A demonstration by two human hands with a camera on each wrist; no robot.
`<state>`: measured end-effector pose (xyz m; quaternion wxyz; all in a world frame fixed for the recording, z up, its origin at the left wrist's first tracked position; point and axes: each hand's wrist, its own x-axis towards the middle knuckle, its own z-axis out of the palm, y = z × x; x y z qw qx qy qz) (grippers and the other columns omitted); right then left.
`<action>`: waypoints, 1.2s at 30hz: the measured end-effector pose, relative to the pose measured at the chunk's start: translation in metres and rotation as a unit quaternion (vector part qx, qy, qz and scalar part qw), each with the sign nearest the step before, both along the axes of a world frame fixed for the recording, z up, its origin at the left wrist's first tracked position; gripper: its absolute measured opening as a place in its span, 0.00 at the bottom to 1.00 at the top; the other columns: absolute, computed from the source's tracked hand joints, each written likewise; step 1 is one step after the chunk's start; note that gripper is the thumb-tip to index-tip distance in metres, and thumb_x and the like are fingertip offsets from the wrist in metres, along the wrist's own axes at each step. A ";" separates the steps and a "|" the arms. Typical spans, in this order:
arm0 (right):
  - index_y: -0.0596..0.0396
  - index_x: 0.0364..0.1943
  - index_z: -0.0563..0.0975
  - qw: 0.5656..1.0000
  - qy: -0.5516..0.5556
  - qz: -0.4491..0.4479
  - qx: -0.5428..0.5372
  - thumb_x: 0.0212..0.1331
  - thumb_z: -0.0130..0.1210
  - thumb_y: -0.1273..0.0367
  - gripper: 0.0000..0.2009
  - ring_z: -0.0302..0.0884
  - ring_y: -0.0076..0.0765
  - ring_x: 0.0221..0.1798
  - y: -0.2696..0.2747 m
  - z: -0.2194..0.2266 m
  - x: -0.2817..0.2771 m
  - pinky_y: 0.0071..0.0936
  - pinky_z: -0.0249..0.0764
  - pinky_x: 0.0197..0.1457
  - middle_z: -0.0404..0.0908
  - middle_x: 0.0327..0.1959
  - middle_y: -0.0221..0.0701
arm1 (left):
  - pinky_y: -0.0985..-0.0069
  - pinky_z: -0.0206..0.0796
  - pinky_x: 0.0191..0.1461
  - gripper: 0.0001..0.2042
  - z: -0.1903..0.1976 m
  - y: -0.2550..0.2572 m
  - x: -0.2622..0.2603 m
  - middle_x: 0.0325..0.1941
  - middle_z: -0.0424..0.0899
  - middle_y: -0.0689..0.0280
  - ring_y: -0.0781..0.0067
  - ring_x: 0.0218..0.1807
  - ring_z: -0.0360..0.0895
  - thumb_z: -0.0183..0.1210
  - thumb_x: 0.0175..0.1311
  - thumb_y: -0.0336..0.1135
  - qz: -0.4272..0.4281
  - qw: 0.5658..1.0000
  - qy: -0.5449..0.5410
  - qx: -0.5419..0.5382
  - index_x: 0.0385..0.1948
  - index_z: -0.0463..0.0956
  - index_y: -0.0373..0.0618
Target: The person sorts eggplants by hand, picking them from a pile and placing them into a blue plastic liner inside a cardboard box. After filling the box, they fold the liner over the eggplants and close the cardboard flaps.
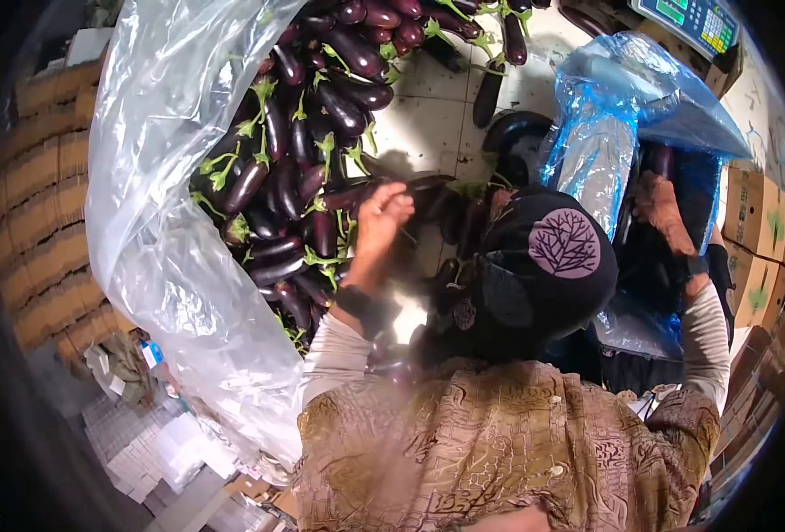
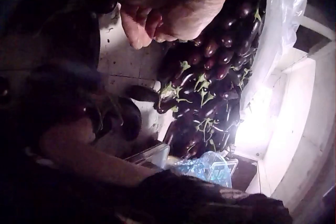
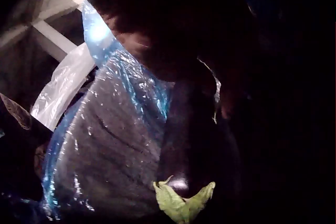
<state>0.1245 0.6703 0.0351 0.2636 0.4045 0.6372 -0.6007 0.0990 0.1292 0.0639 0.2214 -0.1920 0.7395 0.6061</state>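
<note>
My left hand [image 1: 384, 222] is raised over the near side of a big heap of eggplants [image 1: 339, 106], fingers loosely curled, with nothing seen between them. In the left wrist view the same hand [image 2: 168, 8] hangs over the pale floor beside the heap. My right hand [image 1: 660, 208] reaches into a box lined with blue plastic [image 1: 707, 195] and grips a dark eggplant [image 1: 659, 161]. The right wrist view is very dark. There, the eggplant's green cap [image 3: 181, 200] shows low down, next to the clear, blue-edged plastic [image 3: 110, 145].
A large clear plastic sheet [image 1: 162, 204] borders the heap on the left. A digital scale [image 1: 694, 22] stands at the top right. Cardboard boxes [image 1: 752, 213] are stacked at the right, more cartons [image 1: 47, 204] at the left. A capped head [image 1: 534, 275] blocks the middle.
</note>
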 end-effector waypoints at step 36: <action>0.63 0.49 0.77 0.908 0.047 0.379 0.171 0.56 0.56 0.77 0.15 0.81 0.37 0.36 -0.058 0.166 0.059 0.27 0.74 0.38 0.82 0.36 0.43 | 0.73 0.74 0.30 0.24 -0.060 -0.028 -0.161 0.32 0.79 0.57 0.67 0.28 0.75 0.63 0.60 0.55 0.377 0.879 -0.008 0.292 0.39 0.73 0.39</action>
